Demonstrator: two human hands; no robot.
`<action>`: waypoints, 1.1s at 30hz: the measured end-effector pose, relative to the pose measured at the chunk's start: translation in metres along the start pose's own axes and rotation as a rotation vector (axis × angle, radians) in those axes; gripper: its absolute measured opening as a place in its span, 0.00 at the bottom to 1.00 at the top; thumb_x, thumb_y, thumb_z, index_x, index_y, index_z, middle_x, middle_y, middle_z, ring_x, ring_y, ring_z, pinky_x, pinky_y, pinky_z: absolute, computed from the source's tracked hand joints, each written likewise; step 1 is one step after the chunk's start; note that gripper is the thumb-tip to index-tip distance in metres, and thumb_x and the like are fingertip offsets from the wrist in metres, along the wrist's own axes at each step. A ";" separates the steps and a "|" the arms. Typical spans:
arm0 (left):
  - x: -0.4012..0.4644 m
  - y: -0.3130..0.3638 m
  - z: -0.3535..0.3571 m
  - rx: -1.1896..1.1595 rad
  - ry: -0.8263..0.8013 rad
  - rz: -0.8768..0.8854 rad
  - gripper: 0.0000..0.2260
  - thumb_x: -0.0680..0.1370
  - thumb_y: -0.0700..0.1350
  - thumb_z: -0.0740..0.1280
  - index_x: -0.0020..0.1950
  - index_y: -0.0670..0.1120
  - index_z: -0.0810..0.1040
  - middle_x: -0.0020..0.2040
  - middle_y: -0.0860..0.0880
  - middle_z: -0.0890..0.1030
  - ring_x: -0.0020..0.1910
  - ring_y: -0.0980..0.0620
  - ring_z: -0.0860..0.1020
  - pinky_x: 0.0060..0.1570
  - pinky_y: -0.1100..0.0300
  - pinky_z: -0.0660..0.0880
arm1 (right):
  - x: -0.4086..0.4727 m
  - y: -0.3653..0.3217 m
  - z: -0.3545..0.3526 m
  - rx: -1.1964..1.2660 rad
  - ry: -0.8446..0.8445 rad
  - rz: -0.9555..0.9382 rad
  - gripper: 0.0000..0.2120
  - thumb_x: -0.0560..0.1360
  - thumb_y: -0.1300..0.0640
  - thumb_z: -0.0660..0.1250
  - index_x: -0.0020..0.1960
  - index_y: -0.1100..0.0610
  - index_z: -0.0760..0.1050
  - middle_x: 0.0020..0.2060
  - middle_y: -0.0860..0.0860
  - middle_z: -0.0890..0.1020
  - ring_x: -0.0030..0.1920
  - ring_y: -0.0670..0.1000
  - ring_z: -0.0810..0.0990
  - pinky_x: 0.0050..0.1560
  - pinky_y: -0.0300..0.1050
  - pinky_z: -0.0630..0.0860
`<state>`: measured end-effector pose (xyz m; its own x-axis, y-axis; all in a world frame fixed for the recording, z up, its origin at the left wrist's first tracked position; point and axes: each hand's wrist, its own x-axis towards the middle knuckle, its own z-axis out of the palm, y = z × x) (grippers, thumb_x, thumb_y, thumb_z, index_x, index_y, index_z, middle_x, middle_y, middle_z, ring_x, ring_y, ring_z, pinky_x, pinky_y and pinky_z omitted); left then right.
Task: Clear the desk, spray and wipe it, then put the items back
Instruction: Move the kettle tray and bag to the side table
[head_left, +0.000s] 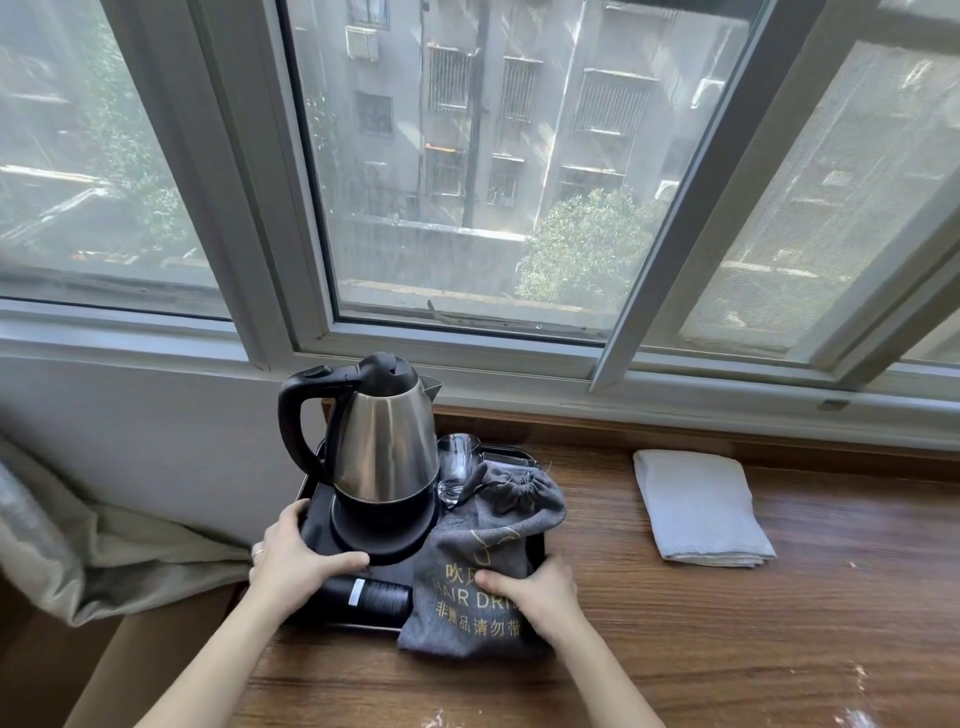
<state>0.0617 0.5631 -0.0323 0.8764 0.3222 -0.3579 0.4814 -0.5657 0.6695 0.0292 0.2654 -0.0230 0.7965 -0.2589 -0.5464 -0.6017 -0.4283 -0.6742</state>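
Note:
A black tray (314, 512) sits at the left end of the wooden desk (675, 639). On it stand a steel kettle (384, 441) on its black base, a clear glass (457, 462), a black canister (371, 597) lying on its side, and a grey hair-dryer bag (483, 525) that overhangs the tray's front. My left hand (296, 556) grips the tray's left edge, thumb on top by the kettle base. My right hand (535, 587) grips the tray's right side, with the thumb pressing on the grey bag.
A folded white cloth (701, 506) lies on the desk to the right. The window frame (467, 358) and sill run behind the desk. A pale curtain (78, 545) bunches at the left, beside the desk's left end.

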 end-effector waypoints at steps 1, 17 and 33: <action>-0.002 -0.001 0.001 -0.005 -0.001 0.003 0.64 0.40 0.70 0.74 0.75 0.51 0.64 0.70 0.43 0.71 0.70 0.37 0.65 0.67 0.45 0.65 | -0.001 0.001 0.000 0.011 0.003 -0.004 0.52 0.53 0.33 0.82 0.68 0.62 0.72 0.64 0.57 0.77 0.69 0.59 0.72 0.70 0.54 0.70; -0.023 0.013 0.005 -0.056 -0.024 0.138 0.44 0.45 0.63 0.79 0.57 0.57 0.67 0.58 0.51 0.72 0.63 0.44 0.67 0.60 0.47 0.67 | -0.013 0.027 -0.023 0.107 0.067 0.034 0.49 0.56 0.40 0.84 0.67 0.65 0.70 0.63 0.60 0.76 0.67 0.60 0.74 0.68 0.56 0.72; -0.077 0.108 0.099 -0.106 -0.144 0.369 0.44 0.43 0.69 0.76 0.54 0.53 0.70 0.55 0.52 0.75 0.59 0.49 0.68 0.58 0.47 0.71 | -0.048 0.091 -0.155 0.153 0.336 0.011 0.58 0.43 0.28 0.77 0.63 0.64 0.74 0.60 0.58 0.78 0.65 0.59 0.75 0.65 0.56 0.74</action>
<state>0.0481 0.4017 0.0030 0.9866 -0.0015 -0.1632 0.1366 -0.5394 0.8309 -0.0544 0.1044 0.0195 0.7496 -0.5435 -0.3779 -0.5924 -0.2961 -0.7492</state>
